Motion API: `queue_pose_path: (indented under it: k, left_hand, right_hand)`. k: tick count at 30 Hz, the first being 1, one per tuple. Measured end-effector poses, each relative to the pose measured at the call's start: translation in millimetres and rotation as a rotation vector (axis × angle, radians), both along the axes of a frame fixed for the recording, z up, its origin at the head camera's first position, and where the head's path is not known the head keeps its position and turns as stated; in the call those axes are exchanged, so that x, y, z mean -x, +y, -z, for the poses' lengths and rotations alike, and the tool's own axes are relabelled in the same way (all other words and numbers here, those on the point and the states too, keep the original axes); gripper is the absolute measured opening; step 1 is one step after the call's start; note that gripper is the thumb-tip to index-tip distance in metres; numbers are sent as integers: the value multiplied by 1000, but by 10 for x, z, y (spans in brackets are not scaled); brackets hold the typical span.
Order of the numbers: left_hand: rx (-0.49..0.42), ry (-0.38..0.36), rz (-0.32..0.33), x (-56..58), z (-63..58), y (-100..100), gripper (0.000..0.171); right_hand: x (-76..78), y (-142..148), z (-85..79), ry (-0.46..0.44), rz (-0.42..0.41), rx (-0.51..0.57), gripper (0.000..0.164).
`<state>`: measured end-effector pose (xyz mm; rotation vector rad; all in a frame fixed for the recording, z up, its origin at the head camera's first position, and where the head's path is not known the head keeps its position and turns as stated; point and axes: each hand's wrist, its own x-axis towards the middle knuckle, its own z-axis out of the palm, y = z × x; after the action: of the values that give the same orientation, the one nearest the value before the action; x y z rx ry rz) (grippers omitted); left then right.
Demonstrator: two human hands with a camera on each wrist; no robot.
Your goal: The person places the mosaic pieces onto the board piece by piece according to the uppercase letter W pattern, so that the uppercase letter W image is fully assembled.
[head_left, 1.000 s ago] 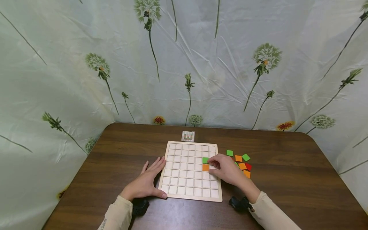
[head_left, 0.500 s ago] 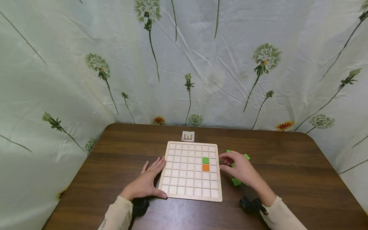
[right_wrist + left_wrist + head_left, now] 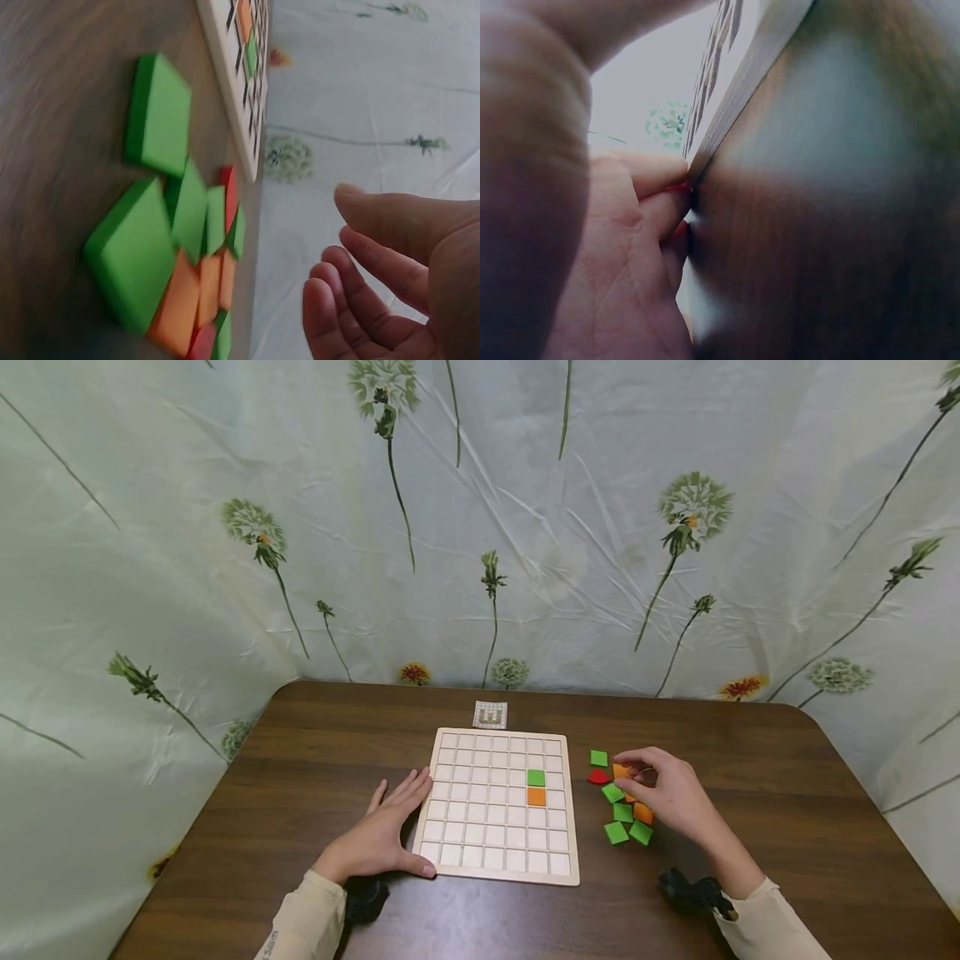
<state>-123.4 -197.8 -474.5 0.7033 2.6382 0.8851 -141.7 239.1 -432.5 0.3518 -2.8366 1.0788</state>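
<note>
A pale wooden grid board [image 3: 575, 843] lies on the table, with a green square tile [image 3: 536, 777] and an orange tile [image 3: 536, 797] in adjoining cells. My left hand [image 3: 382, 833], fingers extended, rests against the board's left edge. In the left wrist view, fingertips [image 3: 671, 169] touch the board's side [image 3: 739, 94]. Over the loose tiles right of the board hovers my right hand [image 3: 671, 793], fingers loosely bent. The right wrist view shows nothing between its thumb and fingers. Beneath and beside it are green tiles [image 3: 617, 833], orange tiles [image 3: 642, 812] and a red tile [image 3: 598, 776]; some are partly hidden.
A small printed card [image 3: 491, 715] with a coloured grid pattern lies behind the board. The brown wooden table [image 3: 765, 793] ends at the back against a flower-printed curtain [image 3: 570, 560].
My right hand has moved right, from beside the two placed tiles on the board to above the loose tiles. The left hand and the board have stayed put.
</note>
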Motion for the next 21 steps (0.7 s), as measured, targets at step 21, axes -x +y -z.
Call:
queue_pose_path:
  k: [21]
  left_hand:
    - [-3,10,1,9,20,-24,132]
  right_hand:
    - [137,358,188,-99,130,42,37]
